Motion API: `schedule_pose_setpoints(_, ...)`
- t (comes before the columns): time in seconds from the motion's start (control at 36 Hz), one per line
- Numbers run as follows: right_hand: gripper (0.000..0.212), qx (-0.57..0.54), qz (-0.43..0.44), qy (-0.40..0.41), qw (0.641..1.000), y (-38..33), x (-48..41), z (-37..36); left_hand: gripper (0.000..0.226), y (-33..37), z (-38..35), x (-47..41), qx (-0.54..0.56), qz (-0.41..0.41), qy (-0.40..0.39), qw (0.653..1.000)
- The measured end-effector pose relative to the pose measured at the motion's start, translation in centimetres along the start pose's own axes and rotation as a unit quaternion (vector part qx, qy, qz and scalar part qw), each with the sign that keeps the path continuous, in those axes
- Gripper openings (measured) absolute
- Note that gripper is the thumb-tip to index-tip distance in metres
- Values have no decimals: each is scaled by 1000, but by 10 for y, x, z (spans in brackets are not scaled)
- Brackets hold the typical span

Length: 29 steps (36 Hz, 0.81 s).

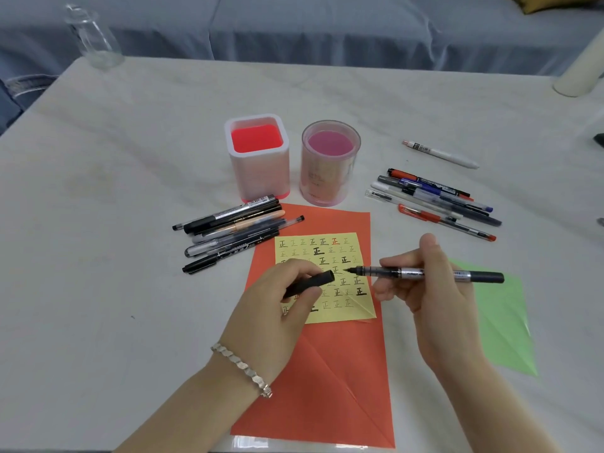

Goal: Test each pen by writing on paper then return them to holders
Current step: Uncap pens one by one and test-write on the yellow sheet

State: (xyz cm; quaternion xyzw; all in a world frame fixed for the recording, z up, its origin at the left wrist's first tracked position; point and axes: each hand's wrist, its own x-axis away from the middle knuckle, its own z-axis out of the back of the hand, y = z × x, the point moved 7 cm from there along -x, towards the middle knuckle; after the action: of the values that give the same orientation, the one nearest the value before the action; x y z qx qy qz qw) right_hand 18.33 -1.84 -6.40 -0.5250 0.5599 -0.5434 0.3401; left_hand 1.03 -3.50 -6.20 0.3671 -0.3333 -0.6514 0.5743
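My right hand holds an uncapped black pen level, its tip pointing left over the yellow note, which is covered with written marks. My left hand grips the pen's black cap, its open end facing the tip with a small gap between them. The note lies on an orange sheet. Behind it stand a square holder with a red inside and a round pink holder, both empty. Several pens lie left of the sheet and several pens lie to the right.
A single white pen lies apart at the back right. A green sheet lies under and beyond my right hand. A clear glass bottle stands at the far left corner, and a white cylinder at the far right edge.
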Motion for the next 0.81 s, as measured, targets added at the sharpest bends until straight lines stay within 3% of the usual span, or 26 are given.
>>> schedule_pose_setpoints(0.19, 46, 30, 3, -24, 999, 0, 4, -6, 32, 6, -3, 1, -8, -17, -10, 1000)
schedule_pose_setpoints(0.33, 44, 47, 4, -52, 998, 4, 3, -11, 6, 20, -9, -1, -48, -113, 1, 992)
schedule_pose_setpoints(0.39, 37, 67, 14, -58, 996, 4, 1, -14, 9, 28, -17, -1, -56, -158, -5, 986)
schedule_pose_setpoints(0.47, 36, 66, 23, -51, 996, 5, 0, -13, 8, 35, -30, -3, -22, -158, -32, 987)
schedule_pose_setpoints(0.58, 33, 41, 45, -35, 998, 2, 0, -6, 14, 34, -34, -8, 71, -72, -50, 994)
schedule_pose_setpoints(0.67, 28, 53, 77, -50, 994, -5, 0, -3, 13, 35, -39, -16, 152, 8, -110, 982)
schedule_pose_setpoints(0.81, 27, 83, 80, -131, 985, -4, -4, -1, 25, 22, -60, -21, 223, 191, -308, 905)
